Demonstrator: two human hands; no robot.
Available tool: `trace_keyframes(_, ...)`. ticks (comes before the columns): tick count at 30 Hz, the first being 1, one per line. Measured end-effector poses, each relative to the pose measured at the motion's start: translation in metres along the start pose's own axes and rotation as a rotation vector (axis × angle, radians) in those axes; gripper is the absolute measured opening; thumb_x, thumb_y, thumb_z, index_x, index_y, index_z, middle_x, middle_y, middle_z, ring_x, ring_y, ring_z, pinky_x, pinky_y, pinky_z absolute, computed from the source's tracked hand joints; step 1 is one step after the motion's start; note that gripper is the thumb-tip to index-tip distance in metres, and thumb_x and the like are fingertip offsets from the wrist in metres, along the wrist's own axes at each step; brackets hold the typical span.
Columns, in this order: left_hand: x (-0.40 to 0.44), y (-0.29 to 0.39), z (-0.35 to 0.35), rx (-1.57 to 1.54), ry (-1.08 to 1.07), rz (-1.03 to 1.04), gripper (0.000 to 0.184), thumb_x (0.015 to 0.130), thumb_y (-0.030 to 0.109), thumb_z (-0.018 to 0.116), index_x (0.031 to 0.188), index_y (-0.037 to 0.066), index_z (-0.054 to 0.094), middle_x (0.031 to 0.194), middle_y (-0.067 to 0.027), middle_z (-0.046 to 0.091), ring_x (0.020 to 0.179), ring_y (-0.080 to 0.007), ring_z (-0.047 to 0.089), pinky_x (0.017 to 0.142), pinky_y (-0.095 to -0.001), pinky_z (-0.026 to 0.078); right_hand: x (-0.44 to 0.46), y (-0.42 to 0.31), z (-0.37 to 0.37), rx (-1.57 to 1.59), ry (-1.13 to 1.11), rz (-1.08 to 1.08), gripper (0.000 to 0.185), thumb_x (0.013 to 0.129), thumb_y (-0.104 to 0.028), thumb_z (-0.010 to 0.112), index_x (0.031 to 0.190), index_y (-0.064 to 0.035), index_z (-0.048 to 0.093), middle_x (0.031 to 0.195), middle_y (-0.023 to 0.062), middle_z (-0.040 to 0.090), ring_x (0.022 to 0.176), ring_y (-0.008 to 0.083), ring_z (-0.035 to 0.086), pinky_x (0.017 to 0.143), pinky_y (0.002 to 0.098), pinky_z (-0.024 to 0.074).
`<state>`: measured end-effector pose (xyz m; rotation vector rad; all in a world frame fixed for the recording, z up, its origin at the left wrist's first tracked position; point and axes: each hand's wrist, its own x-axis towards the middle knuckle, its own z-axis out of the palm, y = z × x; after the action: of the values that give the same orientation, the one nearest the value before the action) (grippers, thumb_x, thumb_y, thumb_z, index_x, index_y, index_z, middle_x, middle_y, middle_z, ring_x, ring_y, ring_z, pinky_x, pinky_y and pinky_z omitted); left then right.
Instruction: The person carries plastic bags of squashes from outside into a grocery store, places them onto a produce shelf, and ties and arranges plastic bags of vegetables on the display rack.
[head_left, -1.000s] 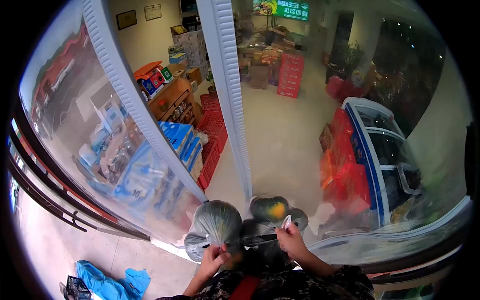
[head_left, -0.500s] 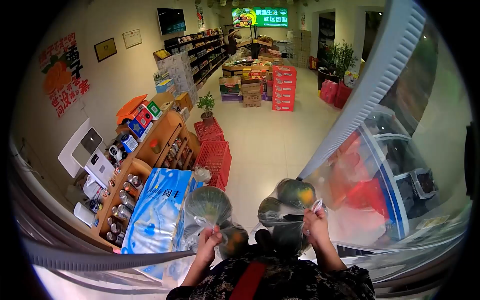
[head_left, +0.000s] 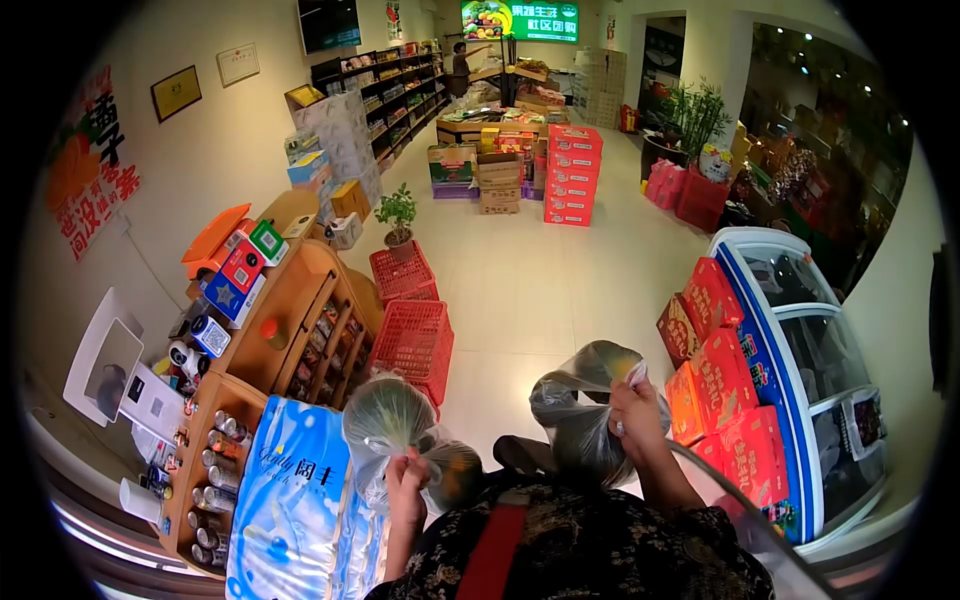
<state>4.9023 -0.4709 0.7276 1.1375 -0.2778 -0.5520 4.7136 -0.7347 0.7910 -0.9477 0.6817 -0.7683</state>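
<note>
My left hand is closed on the gathered top of a thin plastic bag that holds large dark green round produce with orange patches. On the right, my right hand grips the twisted neck of a second plastic bag with similar dark green produce inside. Both bags hang in front of my body, apart from each other. Beside the left bag lies a blue and white package. The lower parts of the bags are partly hidden by my clothing.
A wooden counter stands left, with red crates beside it. Right are a glass-topped freezer and red boxes. Ahead are stacked red cartons, a potted plant, shelves and a person at the back.
The clear curtain strips that hung ahead have moved behind, to the lower edges. I have come forward into the shop, with both bags still held; the counter and freezer appear nearer.
</note>
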Motion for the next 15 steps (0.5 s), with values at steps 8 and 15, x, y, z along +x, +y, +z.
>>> trace_keyframes(8,0.139,-0.012,0.093,0.083,0.116,-0.075,0.02,0.074,0.013,0.06,0.084,0.005,0.045,0.069,0.0028,0.044,0.061,-0.0047,0.039,0.055,-0.0197,0.03,0.204,-0.02,0.035,-0.16,-0.189,0.197,0.009,0.084,-0.012,0.053,0.083,-0.0146,0.044,0.055,-0.0055,0.037,0.037,0.002,0.029,0.032,0.0182,0.0215)
trace_keyframes(15,0.304,-0.045,0.129,0.313,-0.014,-0.084,0.025,0.073,0.015,0.064,0.083,0.002,0.046,0.055,0.0047,0.039,0.049,-0.0035,0.035,0.046,-0.02,0.028,0.383,0.008,0.069,-0.388,-0.338,0.23,0.012,0.082,-0.011,0.054,0.079,-0.0123,0.042,0.056,-0.0047,0.039,0.042,0.0043,0.034,0.037,0.0199,0.0269)
